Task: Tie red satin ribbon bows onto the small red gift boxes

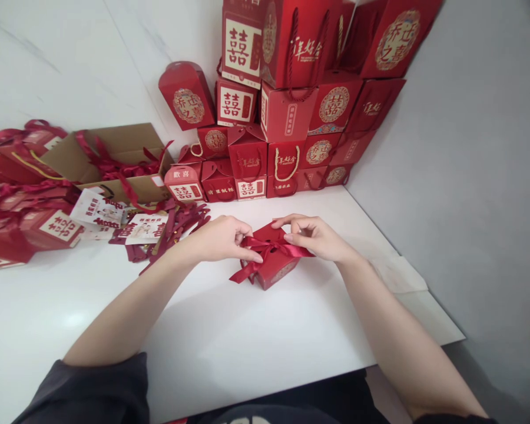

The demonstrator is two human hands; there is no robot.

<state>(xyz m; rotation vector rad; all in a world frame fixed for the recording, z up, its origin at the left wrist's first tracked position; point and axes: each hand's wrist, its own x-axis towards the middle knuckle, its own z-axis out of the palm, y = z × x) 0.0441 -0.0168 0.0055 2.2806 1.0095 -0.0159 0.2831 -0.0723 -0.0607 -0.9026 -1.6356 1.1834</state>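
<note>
A small red gift box [276,271] sits on the white table in front of me. A shiny red ribbon [294,249] is tied in a bow across its top, with a tail hanging off to the left. My left hand [227,238] is closed, its thumb and fingers pinching the ribbon at the bow's left side. On the other side, my right hand [313,235] has its fingers bent over the box top, thumb and forefinger closed at the ribbon's right loop. Part of the box lid is hidden by the fingers.
Red gift boxes and bags [291,112] are stacked against the back wall. To the left stand an open cardboard box [115,138] of red ribbon, printed white cards [145,228], a heap of dark red strips [183,222] and more red boxes [48,227]. A grey wall [459,147] borders the right.
</note>
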